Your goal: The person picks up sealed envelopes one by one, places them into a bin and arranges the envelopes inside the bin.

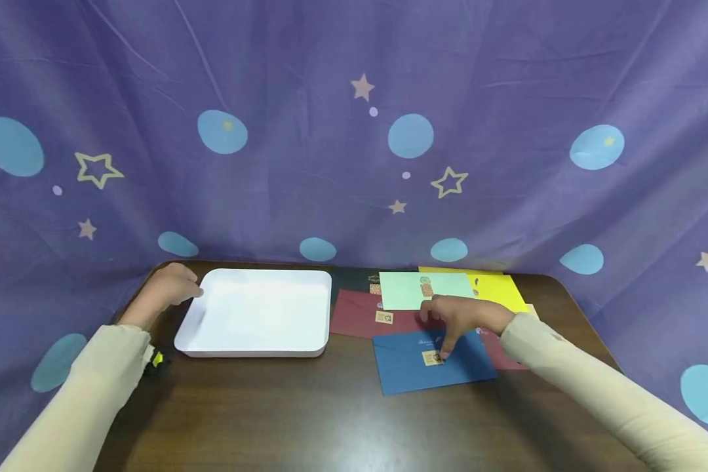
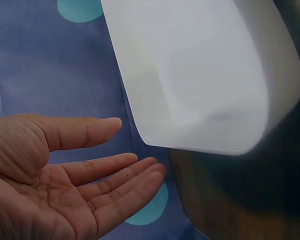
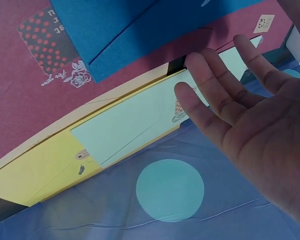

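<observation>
Over a spread of overlapping envelopes hovers my right hand [image 1: 463, 316], fingers spread and lightly bent, holding nothing. Its thumb overlaps the stamp on a blue envelope [image 1: 406, 370] in the head view. Behind that hand lie a pale green envelope [image 1: 398, 292] and a yellow envelope [image 1: 503, 288]. A dark red envelope [image 1: 354, 316] extends left from under the blue one. My left hand [image 1: 168, 287] is beside the left wall of a white tray [image 1: 259, 314]; in the left wrist view its fingers [image 2: 115, 185] are loosely extended with nothing between them.
Another dark red envelope [image 1: 503, 355] sticks out under the right forearm, and a dark envelope [image 1: 351, 278] lies behind, near the tray. The brown wooden table [image 1: 295, 413] ends against a purple curtain [image 1: 307, 164] with stars and blue dots.
</observation>
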The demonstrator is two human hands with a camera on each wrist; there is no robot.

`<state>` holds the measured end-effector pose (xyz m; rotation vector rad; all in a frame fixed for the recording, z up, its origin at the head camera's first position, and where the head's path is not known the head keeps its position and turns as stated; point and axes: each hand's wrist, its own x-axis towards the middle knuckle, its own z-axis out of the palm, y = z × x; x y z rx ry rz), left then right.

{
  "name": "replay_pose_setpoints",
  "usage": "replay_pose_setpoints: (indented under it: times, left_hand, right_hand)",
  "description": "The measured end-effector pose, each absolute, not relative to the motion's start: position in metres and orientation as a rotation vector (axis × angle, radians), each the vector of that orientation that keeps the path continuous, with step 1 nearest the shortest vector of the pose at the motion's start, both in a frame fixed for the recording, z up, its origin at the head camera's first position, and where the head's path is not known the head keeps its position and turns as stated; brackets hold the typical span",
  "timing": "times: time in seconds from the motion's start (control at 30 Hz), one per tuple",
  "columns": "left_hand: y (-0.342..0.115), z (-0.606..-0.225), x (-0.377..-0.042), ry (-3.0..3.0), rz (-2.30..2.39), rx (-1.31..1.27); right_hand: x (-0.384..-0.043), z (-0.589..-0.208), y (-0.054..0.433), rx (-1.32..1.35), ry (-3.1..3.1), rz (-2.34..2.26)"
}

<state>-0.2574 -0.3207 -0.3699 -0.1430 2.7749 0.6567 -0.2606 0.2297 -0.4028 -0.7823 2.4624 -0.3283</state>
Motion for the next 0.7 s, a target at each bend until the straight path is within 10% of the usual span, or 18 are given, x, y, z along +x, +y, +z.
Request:
replay_pose_setpoints:
  times: [0.7]
  left_hand:
    - [-0.324, -0.378, -0.257, 2.616, 0.952, -0.403]
  right_hand:
    - [-0.255, -0.406, 0.240, -0.780, 2.479, -0.271]
